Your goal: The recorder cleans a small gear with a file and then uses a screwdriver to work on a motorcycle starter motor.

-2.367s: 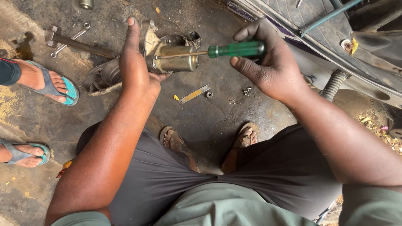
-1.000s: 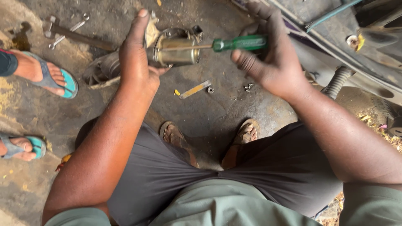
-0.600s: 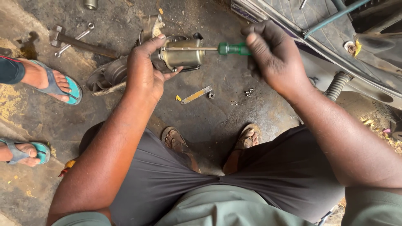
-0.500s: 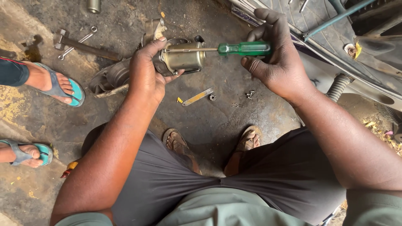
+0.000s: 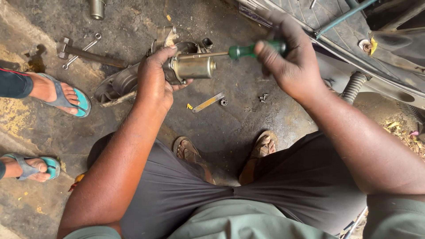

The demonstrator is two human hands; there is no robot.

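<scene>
My left hand [image 5: 155,79] grips a brass-coloured cylindrical motor [image 5: 193,67] held above the ground. My right hand [image 5: 290,62] is closed around the green handle of a screwdriver [image 5: 248,50]. Its metal shaft runs left along the top of the motor toward my left fingers. I am crouched, with my sandalled feet below the hands.
A grey engine cover [image 5: 117,84] lies behind my left hand, with a hammer [image 5: 88,55] and spanner [image 5: 79,53] beyond it. A flat yellow metal strip [image 5: 208,102] and small screws [image 5: 263,97] lie on the concrete. A scooter [image 5: 354,40] stands at right. Another person's feet in teal sandals [image 5: 62,95] are at left.
Both hands shifted slightly while holding the motor and screwdriver. My right hand has regripped the green handle, and the view has drifted a little.
</scene>
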